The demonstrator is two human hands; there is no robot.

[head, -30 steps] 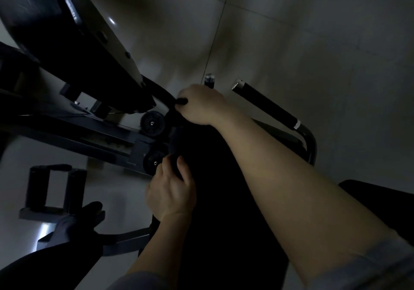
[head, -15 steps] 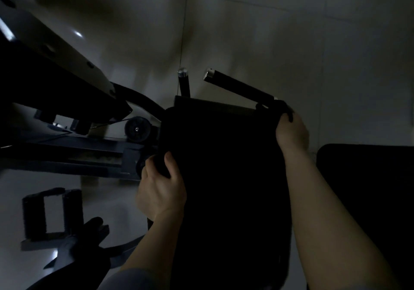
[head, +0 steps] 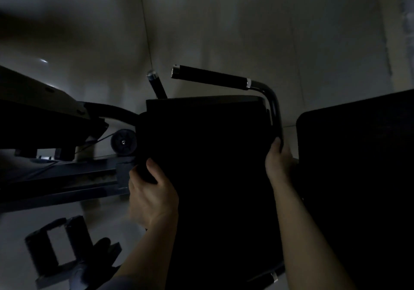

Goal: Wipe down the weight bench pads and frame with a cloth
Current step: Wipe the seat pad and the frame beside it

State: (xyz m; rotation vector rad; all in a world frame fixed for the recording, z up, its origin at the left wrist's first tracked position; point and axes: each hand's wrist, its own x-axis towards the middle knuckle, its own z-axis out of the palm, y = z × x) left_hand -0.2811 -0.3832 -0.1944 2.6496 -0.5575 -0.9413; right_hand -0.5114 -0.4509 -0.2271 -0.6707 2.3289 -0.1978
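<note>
1. We see the black bench pad (head: 212,166), flat and matte, filling the middle of the view over a glossy tiled floor (head: 224,32).
2. Our left hand (head: 152,197) curls its grip round the pad's left edge.
3. Our right hand (head: 279,162) holds the curved frame tube (head: 274,110) at the pad's right side; its fingers are hidden.
4. We cannot make out the cloth in the dark, nor any writing.

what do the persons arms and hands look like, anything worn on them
Both hands, the left hand and the right hand, are bare: no gloves, rings or watch show. The forearms are bare too, with a hint of a greyish sleeve at the lower edge by the left arm. The light is too dim for finer detail.
</note>
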